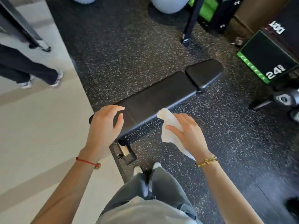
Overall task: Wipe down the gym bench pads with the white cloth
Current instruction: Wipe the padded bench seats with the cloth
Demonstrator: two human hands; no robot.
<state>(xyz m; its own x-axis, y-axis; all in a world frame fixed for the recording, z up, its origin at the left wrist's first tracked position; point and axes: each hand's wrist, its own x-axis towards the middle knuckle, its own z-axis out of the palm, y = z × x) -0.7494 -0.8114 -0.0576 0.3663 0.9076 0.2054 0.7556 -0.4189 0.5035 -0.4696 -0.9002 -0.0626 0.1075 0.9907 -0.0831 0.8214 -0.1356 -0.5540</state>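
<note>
A black gym bench lies diagonally on the speckled rubber floor, with a long back pad (160, 96) and a shorter seat pad (204, 72) at its far end. My left hand (105, 125) hovers over the near end of the long pad, fingers spread, holding nothing. My right hand (187, 131) holds a crumpled white cloth (169, 126) beside the pad's right edge, just off the bench; the cloth's upper tip is at the pad's rim.
The bench's metal foot (126, 152) stands close in front of my shoes. A black-and-green plyo box (267, 57) and dumbbells (284, 99) sit at the right. Exercise balls (168, 4) and a rack leg (189, 29) are behind. Another person's legs (32, 73) stand at the left on pale flooring.
</note>
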